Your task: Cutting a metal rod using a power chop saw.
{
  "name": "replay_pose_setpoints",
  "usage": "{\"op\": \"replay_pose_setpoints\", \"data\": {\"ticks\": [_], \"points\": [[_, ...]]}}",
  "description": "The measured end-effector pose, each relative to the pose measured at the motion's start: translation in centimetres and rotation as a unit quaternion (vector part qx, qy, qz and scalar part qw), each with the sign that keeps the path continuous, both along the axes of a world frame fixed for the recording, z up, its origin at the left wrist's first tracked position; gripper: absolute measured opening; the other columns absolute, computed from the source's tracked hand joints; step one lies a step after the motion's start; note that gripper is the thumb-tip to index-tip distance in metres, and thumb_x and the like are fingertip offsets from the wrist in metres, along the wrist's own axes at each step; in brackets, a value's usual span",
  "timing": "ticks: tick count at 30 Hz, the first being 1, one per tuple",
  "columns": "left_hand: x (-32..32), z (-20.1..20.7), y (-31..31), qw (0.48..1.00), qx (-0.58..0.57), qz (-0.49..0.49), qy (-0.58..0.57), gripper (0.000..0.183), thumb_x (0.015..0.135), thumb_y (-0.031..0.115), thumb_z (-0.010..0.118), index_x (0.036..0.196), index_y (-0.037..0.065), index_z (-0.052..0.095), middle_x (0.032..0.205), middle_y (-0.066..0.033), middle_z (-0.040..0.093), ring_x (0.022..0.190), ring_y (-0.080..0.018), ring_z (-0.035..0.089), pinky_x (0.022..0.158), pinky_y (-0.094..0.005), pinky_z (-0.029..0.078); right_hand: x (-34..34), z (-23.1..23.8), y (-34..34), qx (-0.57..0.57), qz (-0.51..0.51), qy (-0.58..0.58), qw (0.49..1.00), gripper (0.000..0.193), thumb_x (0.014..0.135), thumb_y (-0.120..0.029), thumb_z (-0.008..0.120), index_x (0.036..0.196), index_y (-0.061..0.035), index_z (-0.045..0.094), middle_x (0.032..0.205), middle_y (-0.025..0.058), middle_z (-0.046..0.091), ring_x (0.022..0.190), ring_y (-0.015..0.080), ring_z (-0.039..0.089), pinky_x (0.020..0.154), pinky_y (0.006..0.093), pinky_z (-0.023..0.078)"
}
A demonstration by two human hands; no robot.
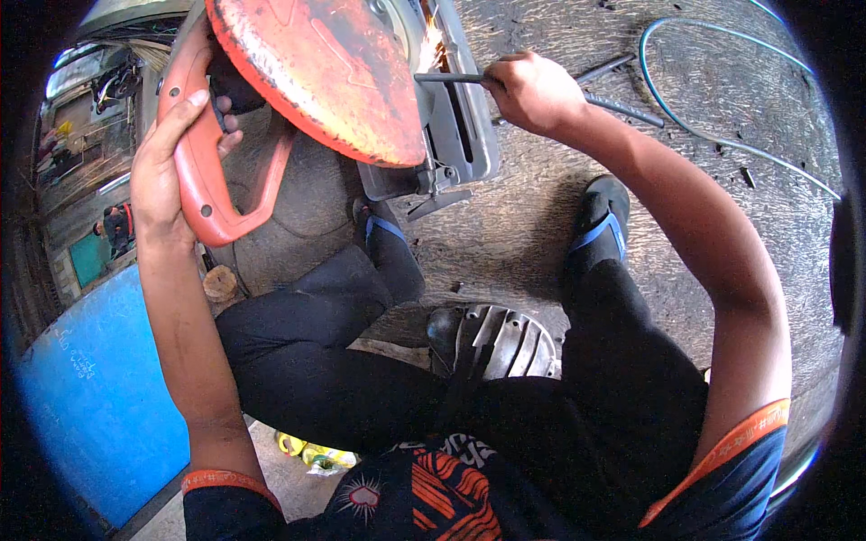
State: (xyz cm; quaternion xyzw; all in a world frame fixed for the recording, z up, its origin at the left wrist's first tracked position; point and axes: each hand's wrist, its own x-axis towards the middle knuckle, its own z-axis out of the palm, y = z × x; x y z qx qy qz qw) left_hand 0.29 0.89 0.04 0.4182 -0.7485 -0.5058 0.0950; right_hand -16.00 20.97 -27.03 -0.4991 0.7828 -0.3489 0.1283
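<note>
My left hand is wrapped round the orange D-shaped handle of a cut-off saw, fingers near its trigger. The saw's scuffed orange guard hides most of the blade. In my right hand, closed in a fist, is a thin dark metal rod, whose tip reaches the grey saw base beside the guard. Bright sparks fly just beyond that tip. Where rod and blade meet is hidden by the guard. Past my right wrist lies a dark rod piece; I cannot tell whether it joins the held one.
Another dark rod and a pale blue hose lie on the rough floor at right. A finned metal part sits between my legs. At left are a blue panel, a wood block and, farther off, a person.
</note>
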Motion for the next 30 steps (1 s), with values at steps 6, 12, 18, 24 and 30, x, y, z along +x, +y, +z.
{"op": "replay_pose_setpoints", "data": {"ticks": [6, 12, 18, 24, 30], "points": [[-0.3, -0.3, 0.3, 1.000, -0.007, 0.000, 0.010, 0.040, 0.085, 0.021, 0.062, 0.116, -0.002, 0.051, 0.095, -0.0107, 0.059, 0.083, -0.0175, 0.061, 0.073, -0.0300, 0.053, -0.1, -1.0, -0.1, -0.033, -0.006, 0.087, 0.996, 0.016, 0.076, -0.016, 0.055, 0.075, -0.0032, 0.064, 0.075, 0.0184, 0.063, 0.078, 0.0354, 0.063, 0.071, 0.0434, 0.052], [-0.1, -0.1, 0.0, 1.000, 0.000, -0.010, 0.007, 0.039, 0.086, 0.021, 0.061, 0.116, -0.002, 0.051, 0.095, -0.0109, 0.059, 0.082, -0.0175, 0.061, 0.073, -0.0300, 0.053, 0.4, -0.6, -0.1, -0.031, -0.007, 0.094, 0.995, 0.015, 0.078, -0.013, 0.053, 0.077, -0.0032, 0.065, 0.081, 0.0151, 0.064, 0.086, 0.0318, 0.061, 0.075, 0.0406, 0.052], [0.0, -0.2, -0.3, 1.000, 0.007, -0.010, 0.009, 0.036, 0.087, 0.019, 0.060, 0.114, -0.002, 0.052, 0.095, -0.0116, 0.060, 0.082, -0.0181, 0.061, 0.072, -0.0300, 0.054, 0.5, -0.2, 0.1, -0.022, -0.009, 0.114, 0.993, 0.014, 0.075, -0.009, 0.053, 0.079, -0.0046, 0.066, 0.083, 0.0116, 0.064, 0.089, 0.0295, 0.060, 0.075, 0.0389, 0.052], [-0.1, -0.2, 0.0, 1.000, -0.005, -0.003, 0.003, 0.036, 0.087, 0.020, 0.060, 0.113, -0.003, 0.052, 0.094, -0.0120, 0.060, 0.082, -0.0185, 0.062, 0.072, -0.0299, 0.054, -0.2, 0.3, 0.5, -0.050, 0.012, 0.158, 0.986, 0.017, 0.070, -0.008, 0.056, 0.083, -0.0061, 0.065, 0.086, 0.0092, 0.063, 0.091, 0.0270, 0.058, 0.075, 0.0370, 0.052], [-0.3, -0.2, 0.4, 1.000, -0.008, 0.003, 0.010, 0.035, 0.086, 0.020, 0.060, 0.112, -0.003, 0.053, 0.094, -0.0119, 0.060, 0.081, -0.0190, 0.062, 0.073, -0.0306, 0.053, -2.2, -0.2, 0.2, -0.105, 0.062, 0.246, 0.962, 0.019, 0.068, -0.009, 0.059, 0.086, -0.0080, 0.063, 0.085, 0.0055, 0.060, 0.092, 0.0236, 0.058, 0.074, 0.0333, 0.052]]}}
